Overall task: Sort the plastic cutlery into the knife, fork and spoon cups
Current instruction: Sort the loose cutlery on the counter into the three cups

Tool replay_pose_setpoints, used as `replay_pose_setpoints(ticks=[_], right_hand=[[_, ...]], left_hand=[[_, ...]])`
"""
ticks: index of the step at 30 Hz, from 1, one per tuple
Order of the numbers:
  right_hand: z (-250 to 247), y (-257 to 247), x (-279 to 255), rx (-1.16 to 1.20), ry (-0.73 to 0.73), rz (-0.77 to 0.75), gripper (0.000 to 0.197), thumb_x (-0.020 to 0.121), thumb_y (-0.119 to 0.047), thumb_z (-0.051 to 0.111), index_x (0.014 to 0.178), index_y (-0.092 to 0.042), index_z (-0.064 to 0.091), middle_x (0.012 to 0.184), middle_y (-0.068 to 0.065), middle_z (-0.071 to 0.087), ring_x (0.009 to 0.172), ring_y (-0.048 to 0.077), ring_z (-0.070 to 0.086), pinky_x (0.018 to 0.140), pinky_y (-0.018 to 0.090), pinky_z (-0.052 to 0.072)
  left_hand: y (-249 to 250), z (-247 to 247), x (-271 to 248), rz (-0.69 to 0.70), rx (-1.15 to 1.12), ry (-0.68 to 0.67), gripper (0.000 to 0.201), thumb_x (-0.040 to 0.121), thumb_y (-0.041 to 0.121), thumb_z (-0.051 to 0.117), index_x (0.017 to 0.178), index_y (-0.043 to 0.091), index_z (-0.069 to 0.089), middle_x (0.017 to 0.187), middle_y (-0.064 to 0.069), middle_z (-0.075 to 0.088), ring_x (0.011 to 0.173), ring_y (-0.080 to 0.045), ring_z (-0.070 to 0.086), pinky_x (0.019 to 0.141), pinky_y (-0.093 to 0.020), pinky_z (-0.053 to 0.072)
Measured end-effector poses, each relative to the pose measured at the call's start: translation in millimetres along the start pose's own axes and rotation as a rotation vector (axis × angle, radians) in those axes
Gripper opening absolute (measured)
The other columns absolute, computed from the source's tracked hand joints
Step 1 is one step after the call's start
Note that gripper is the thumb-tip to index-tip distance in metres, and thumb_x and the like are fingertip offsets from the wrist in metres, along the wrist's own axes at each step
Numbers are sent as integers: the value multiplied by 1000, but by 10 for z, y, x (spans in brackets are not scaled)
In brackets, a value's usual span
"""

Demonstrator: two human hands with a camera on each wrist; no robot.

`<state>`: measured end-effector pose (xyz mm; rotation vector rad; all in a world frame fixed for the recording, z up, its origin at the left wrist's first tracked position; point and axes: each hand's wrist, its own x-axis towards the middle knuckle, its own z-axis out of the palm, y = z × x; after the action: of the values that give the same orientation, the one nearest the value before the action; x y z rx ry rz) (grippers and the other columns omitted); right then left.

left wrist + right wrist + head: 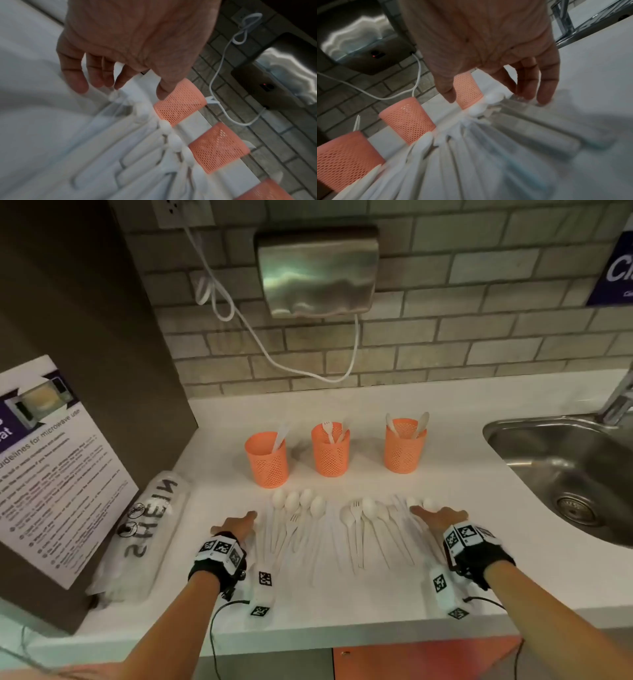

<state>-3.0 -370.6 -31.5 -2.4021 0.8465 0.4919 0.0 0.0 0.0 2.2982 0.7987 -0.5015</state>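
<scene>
Two hands, left point(236, 525) and right point(440, 517), rest empty with loose fingers beside scattered cutlery point(342, 518).

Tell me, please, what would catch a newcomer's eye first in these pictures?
Three orange mesh cups stand in a row on the white counter, each with a few white utensils in it. In front of them lies a spread of white plastic cutlery, with the left hand and right hand open at either end. A steel hand dryer hangs on the brick wall above.
</scene>
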Motion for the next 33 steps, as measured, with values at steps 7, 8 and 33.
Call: replay_pose_setpoints(ticks=[7,8,33], right_hand=[[142,-349,-337,-84,-5,-36,107,67,-77,54,144,-7,28,148,21,21,136,36,28,111,42,27],[201,-389,-336,-111,-3,-29,110,65,-77,56,143,-6,27,147,20,22,137,35,26,111,41,26],[383,-505,-407,-8,106,-144,71,70,-48,75,121,-6,49,126,15,46,119,29,47,94,33,42]], left_hand=[[243,349,-128,61,67,-68,96,78,64,56,146,9,17,153,-16,9,141,-33,18,112,-42,24],[273,398,-155,71,102,-64,98,76,63,59,146,8,17,152,-16,9,141,-33,16,112,-41,24],[343,749,-148,128,308,157,67,86,44,57,131,1,32,137,-14,30,128,-30,33,102,-39,36]])
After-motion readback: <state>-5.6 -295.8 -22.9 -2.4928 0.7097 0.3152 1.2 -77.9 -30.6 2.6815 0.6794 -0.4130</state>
